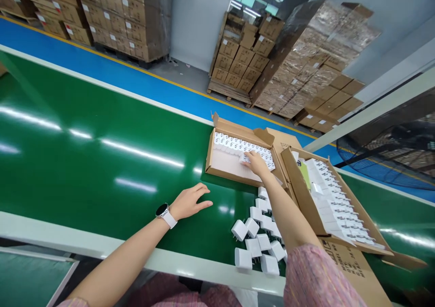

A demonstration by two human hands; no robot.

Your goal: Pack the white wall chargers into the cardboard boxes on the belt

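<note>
Perhaps a slip of the right hand (255, 163), fingers closed narrowly on a white plug adapter (244, 159), could skew the packed row in the cardboard tray (238, 132), while the left hand (192, 202) spreads open over the green belt (102, 162).

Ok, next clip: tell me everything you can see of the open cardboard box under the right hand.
The open cardboard box is a shallow brown corrugated tray with flaps folded outward and a pale, partly bare floor. White plug chargers stand in rows along its far side, touched by the right hand. It lies on the green conveyor belt, beside a second open box.
</note>
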